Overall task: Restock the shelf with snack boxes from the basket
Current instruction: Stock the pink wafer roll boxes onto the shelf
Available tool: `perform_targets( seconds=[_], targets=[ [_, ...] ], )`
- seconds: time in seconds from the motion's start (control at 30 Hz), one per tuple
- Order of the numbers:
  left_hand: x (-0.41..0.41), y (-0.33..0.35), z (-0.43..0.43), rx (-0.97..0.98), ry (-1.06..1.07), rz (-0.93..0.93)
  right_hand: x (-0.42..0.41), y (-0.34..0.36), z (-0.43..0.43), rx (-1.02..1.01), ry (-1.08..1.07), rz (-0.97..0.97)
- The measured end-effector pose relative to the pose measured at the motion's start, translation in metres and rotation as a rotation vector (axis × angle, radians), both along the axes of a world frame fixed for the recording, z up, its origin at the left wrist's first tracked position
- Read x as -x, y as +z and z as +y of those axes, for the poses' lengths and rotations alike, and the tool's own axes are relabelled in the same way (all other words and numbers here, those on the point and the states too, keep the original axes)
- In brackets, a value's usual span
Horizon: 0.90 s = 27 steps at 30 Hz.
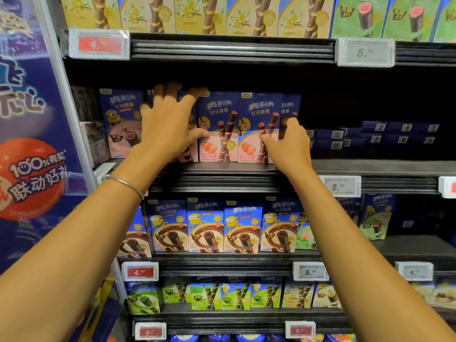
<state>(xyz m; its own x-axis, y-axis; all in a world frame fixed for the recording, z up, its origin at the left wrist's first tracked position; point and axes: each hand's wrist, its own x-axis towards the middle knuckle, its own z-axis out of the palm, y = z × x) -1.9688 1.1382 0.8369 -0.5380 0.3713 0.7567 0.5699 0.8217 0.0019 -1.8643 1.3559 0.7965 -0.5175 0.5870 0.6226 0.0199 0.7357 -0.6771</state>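
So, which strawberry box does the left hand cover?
The second strawberry box from the left, middle shelf: the left hand spreads over its front; the right hand pinches the fourth box.

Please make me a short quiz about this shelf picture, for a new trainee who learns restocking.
1. True or false: the right hand grips the right end of the row of strawberry boxes.
2. The left hand rests on: A) a price tag, B) the strawberry boxes, C) the chocolate boxes below.
3. Fill in: behind the left hand, the person wears a thin metal ____.
Key: 1 true; 2 B; 3 bracelet.
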Motion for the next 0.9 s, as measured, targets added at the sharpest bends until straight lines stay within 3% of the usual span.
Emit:
perform_targets(
  seconds=[0.6,0.9],
  targets=[
    [0.015,-0.010,-0.001,-0.036,-0.025,-0.064,0.002,-0.005,0.003,0.004,0.069,-0.029],
    [0.012,-0.006,0.000,0.056,0.044,-0.043,0.000,-0.005,0.006,0.035,0.142,-0.018]
  ],
)
